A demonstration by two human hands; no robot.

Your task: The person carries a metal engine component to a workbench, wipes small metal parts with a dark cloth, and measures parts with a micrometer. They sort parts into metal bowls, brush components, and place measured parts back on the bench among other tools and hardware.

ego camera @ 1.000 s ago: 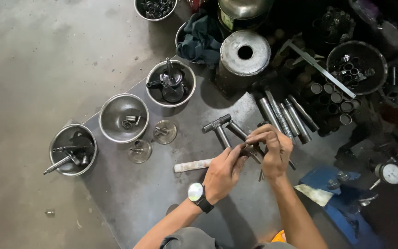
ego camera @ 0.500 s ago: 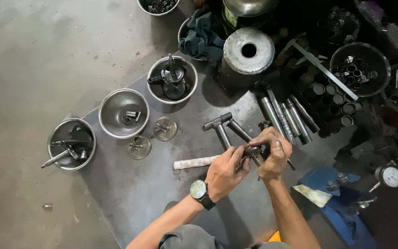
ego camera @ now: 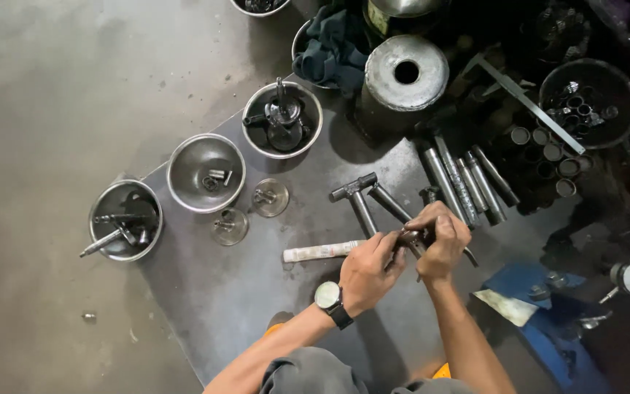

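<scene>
Both hands are pinched shut on one small dark metal part just above the gray surface: left hand at 7 o'clock, right hand at 2. Best to keep it steady and low, away from the T-shaped tool.

You are holding a small dark metal part between both hands, just above the grey metal sheet on the floor. It is looking dull, oily and nearly black, with a short stubby body; your fingers are covering most of it, so its full shape cannot be told. It is lying roughly level, running left to right between your hands. A thin dark rod is sticking out from under your right hand, pointing down and to the right, and it is staying close to the sheet.
</scene>
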